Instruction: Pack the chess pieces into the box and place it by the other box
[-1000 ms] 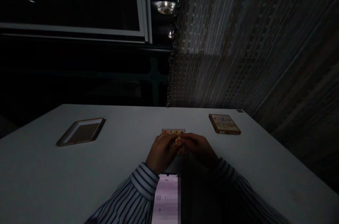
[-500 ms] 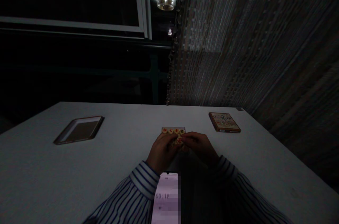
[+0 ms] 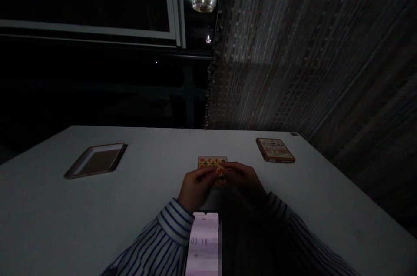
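Now our left hand point(image 3: 197, 189) and right hand point(image 3: 244, 181) come together, pinching a round piece point(image 3: 220, 171).
They sit just over a pale box point(image 3: 206, 162) of red-lettered pieces on the desk point(image 3: 39, 193), between a flat tray point(image 3: 96, 160) and a printed box point(image 3: 275, 150); below, a phone point(image 3: 203, 243) reads 00:18.

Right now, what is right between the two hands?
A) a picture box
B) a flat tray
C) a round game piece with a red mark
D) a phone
C. The round game piece shows red between the left hand and the right hand, just in front of a group of similar pieces.
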A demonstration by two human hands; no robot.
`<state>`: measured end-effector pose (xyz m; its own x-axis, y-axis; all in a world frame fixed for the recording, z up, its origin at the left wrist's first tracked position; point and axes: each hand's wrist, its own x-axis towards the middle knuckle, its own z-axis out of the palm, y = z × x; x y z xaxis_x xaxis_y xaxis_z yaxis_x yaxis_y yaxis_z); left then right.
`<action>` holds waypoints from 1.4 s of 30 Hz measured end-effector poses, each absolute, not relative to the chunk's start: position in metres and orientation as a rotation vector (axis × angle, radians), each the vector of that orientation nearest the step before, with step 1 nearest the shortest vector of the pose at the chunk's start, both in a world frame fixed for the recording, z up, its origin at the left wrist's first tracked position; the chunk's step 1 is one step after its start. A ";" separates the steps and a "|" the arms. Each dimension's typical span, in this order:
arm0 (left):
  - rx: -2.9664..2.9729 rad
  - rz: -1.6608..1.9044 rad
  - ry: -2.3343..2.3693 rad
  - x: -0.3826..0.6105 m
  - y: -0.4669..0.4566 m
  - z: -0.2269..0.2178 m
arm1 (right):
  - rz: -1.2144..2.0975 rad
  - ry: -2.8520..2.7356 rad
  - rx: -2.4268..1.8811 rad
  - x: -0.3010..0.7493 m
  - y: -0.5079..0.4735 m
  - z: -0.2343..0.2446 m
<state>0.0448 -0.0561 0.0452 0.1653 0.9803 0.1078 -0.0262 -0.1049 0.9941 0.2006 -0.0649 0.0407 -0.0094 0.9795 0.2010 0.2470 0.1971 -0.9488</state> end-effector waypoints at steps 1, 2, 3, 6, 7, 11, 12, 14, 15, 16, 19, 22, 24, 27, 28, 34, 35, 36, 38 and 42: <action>1.332 1.169 1.009 0.044 -0.056 0.045 | 0.929 -1.478 -1.230 0.200 -0.066 0.042; 1.323 1.166 0.995 0.044 -0.055 0.044 | 0.932 -1.490 -1.225 0.200 -0.066 0.043; 1.322 1.163 0.982 0.043 -0.055 0.042 | 0.927 -1.503 -1.226 0.199 -0.067 0.043; 1.340 1.156 0.946 0.042 -0.054 0.039 | 0.901 -1.522 -1.246 0.198 -0.068 0.044; 1.346 1.157 0.936 0.042 -0.054 0.039 | 0.899 -1.523 -1.253 0.198 -0.068 0.044; 1.350 1.155 0.951 0.044 -0.056 0.041 | 0.857 -1.540 -1.268 0.198 -0.068 0.042; 1.346 1.152 0.965 0.045 -0.056 0.042 | 0.848 -1.547 -1.273 0.198 -0.068 0.042; 1.332 1.146 0.988 0.046 -0.056 0.041 | 0.839 -1.569 -1.273 0.199 -0.068 0.041; 1.322 1.147 0.993 0.046 -0.056 0.041 | 0.831 -1.586 -1.273 0.199 -0.068 0.041; 1.311 1.151 0.994 0.046 -0.056 0.040 | 0.818 -1.608 -1.273 0.199 -0.069 0.041; 1.279 1.180 0.983 0.046 -0.054 0.037 | 0.741 -1.700 -1.270 0.199 -0.070 0.041; 1.243 1.211 0.970 0.044 -0.052 0.035 | 0.618 -1.791 -1.257 0.198 -0.071 0.040; 1.223 1.219 0.974 0.043 -0.052 0.035 | 0.542 -1.846 -1.249 0.197 -0.071 0.040; 1.219 1.216 0.979 0.043 -0.053 0.036 | 0.476 -1.917 -1.251 0.197 -0.072 0.040; 1.221 1.218 0.982 0.043 -0.053 0.036 | 0.462 -1.931 -1.252 0.197 -0.072 0.040; 1.228 1.201 0.982 0.042 -0.052 0.034 | 0.357 -1.972 -1.234 0.199 -0.071 0.042; 1.230 1.203 0.972 0.042 -0.051 0.034 | 0.342 -1.981 -1.234 0.199 -0.071 0.042; 1.229 1.208 0.964 0.042 -0.051 0.033 | 0.328 -1.991 -1.228 0.198 -0.071 0.043; 1.214 1.220 0.959 0.042 -0.051 0.033 | 0.299 -2.004 -1.203 0.197 -0.072 0.045; 1.184 1.223 0.947 0.043 -0.052 0.032 | 0.234 -2.010 -1.187 0.196 -0.073 0.047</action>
<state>0.0429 -0.0518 0.0321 0.1374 0.9880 0.0703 -0.1794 -0.0450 0.9828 0.1956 -0.0726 0.0469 -0.2643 0.8082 0.5263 0.6658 0.5477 -0.5066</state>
